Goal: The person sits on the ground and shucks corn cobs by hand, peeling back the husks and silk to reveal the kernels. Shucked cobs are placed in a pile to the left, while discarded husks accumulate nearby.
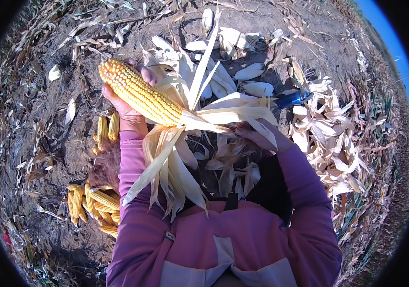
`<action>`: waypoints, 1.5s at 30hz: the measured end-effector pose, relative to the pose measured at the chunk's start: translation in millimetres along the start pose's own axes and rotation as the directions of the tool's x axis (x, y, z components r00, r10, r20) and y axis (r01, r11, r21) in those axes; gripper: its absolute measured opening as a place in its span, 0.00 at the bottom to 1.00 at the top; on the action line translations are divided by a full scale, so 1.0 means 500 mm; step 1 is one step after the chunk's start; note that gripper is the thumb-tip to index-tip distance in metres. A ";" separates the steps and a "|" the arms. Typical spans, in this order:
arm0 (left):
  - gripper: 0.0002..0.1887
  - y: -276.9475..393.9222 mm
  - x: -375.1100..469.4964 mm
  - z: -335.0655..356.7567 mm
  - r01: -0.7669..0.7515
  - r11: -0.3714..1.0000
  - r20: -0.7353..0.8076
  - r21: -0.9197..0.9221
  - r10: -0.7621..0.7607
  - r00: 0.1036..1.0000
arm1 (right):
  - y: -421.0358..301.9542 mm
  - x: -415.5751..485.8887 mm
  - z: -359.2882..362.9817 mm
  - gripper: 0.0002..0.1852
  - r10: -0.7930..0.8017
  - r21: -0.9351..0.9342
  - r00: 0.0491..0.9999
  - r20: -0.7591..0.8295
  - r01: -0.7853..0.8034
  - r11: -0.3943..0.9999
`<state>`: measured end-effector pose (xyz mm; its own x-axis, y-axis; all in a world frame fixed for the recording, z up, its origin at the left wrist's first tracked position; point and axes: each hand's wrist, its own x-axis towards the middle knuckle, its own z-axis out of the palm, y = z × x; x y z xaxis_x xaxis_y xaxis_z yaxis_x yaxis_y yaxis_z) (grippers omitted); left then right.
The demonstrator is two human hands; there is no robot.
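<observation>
A bare yellow ear of corn point(143, 95) lies tilted across my left hand point(122, 102), whose fingers curl around its kernels. Dry pale husk leaves point(174, 158) are peeled back from the ear's base and splay out in all directions, some hanging over my lap. At the stalk end, my right hand point(256, 134) grips the gathered husk; leaves partly cover its fingers. Just past that hand lies a blue cylindrical object point(294, 98), partly hidden by husk, so its kind is unclear.
Several unhusked ears point(222, 80) lie on the soil ahead. Husked yellow cobs point(98, 202) are piled at the left, with two more cobs point(108, 129) and brown corn silk point(107, 165) above them. A heap of loose husks point(328, 132) stands at the right. Dry stalks and leaves point(28, 143) litter the field.
</observation>
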<state>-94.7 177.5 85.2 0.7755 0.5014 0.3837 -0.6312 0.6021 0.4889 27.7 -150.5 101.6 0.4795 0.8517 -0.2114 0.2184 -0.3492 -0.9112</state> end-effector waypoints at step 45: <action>0.33 -0.278 0.024 0.151 0.609 0.139 -0.611 0.781 -0.031 0.791 | -0.354 0.306 0.232 0.18 -0.352 -0.004 0.914 0.201 0.360 0.933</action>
<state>3.4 53.1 81.3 0.6240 0.7579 -0.1904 0.3955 -0.0962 0.9134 -36.1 86.9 189.4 0.1908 0.9800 0.0566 0.3803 -0.0206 -0.9246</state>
